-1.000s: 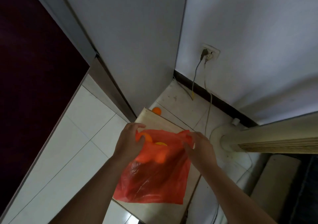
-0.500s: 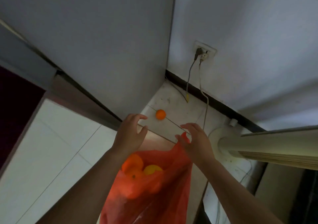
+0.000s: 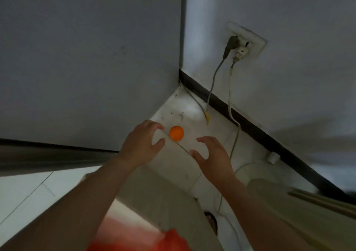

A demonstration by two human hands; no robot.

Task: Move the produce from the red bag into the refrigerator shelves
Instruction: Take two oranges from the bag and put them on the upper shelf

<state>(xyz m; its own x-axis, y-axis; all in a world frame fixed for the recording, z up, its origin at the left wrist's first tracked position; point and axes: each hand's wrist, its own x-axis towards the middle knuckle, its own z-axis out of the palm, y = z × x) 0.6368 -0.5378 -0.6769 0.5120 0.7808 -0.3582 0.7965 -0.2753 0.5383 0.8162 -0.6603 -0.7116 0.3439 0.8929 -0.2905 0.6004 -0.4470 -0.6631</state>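
Note:
A small orange fruit (image 3: 176, 133) lies on the pale floor tile near the corner, beside the grey side of the refrigerator (image 3: 86, 61). My left hand (image 3: 141, 144) hovers just left of it, fingers spread and empty. My right hand (image 3: 210, 154) is below and right of the fruit, also spread and empty. Only the blurred top of the red bag (image 3: 154, 239) shows at the bottom edge; its contents are out of sight.
A wall socket (image 3: 245, 42) with two plugs hangs on the white wall, and its cables (image 3: 234, 119) trail down across the floor. A dark skirting (image 3: 250, 123) runs along the wall. A beige fan base (image 3: 256, 175) stands at the right.
Both hands have let go of the red bag and reached forward toward the loose orange on the floor. The view has tilted up, so the bag dropped to the bottom edge.

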